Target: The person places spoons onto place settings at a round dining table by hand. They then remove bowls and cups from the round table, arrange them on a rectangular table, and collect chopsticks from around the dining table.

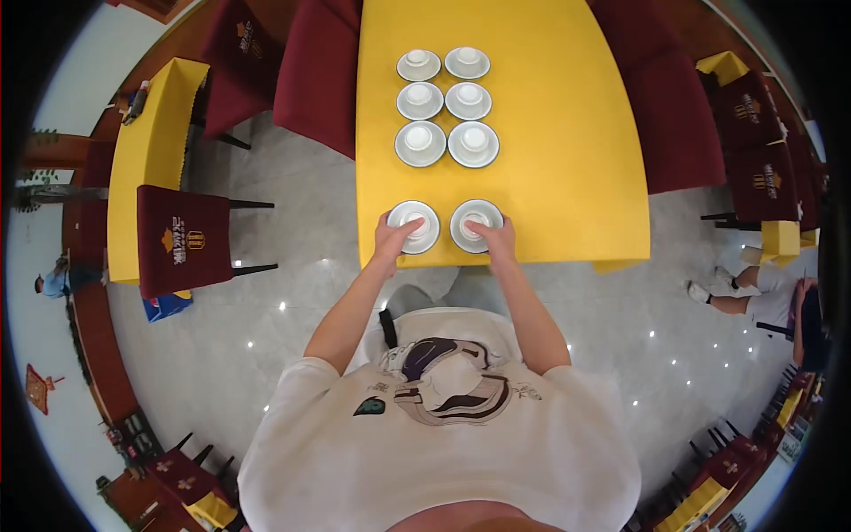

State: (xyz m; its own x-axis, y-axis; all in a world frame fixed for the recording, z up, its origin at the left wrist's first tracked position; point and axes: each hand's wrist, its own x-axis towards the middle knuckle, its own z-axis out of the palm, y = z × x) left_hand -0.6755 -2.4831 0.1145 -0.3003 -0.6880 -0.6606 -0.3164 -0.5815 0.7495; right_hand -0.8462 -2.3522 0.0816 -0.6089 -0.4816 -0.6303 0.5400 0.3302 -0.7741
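Observation:
At the near edge of the yellow-covered table, my left hand (393, 239) grips a white plate (430, 232) with a dark rim, fingers at its outer side and thumb reaching in to a small white cup (414, 218) on it. My right hand (499, 239) grips a matching plate (459, 232) the same way, thumb against its small cup (477, 217). The two plates sit side by side, a narrow gap apart. Whether they rest fully on the cloth I cannot tell. Farther up, several more plates (432, 160) carrying white cups (474, 139) stand in two columns.
Yellow cloth (558, 133) covers the table. Dark red chairs (319, 80) line its left side, and others (665, 115) its right. Another chair (182, 239) stands by a yellow side table (151, 133) at left. A seated person's leg (731, 303) shows at right.

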